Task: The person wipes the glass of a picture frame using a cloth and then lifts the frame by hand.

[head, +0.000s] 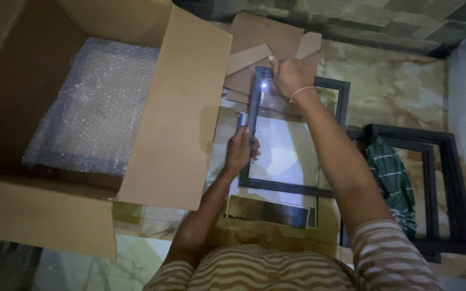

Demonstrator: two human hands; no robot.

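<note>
Left hand: the left hand (239, 152) is closed around the left rail of a dark picture frame (276, 186), near the rail's middle.
Right hand: the right hand (289, 75) grips the frame's top edge, fingers folded over it, a thin band on the wrist.
Picture frame: held over the floor just right of the box, a bright glare spot near its top left corner, a pale sheet showing through its opening.
Cardboard box: a large open cardboard box (179, 118) on the left, bubble wrap (95, 108) lying inside.
Floor: cardboard pieces (260, 37) beyond the frame; more dark frames (454, 183) stacked at right with a green striped cloth (392, 180) on them.
</note>
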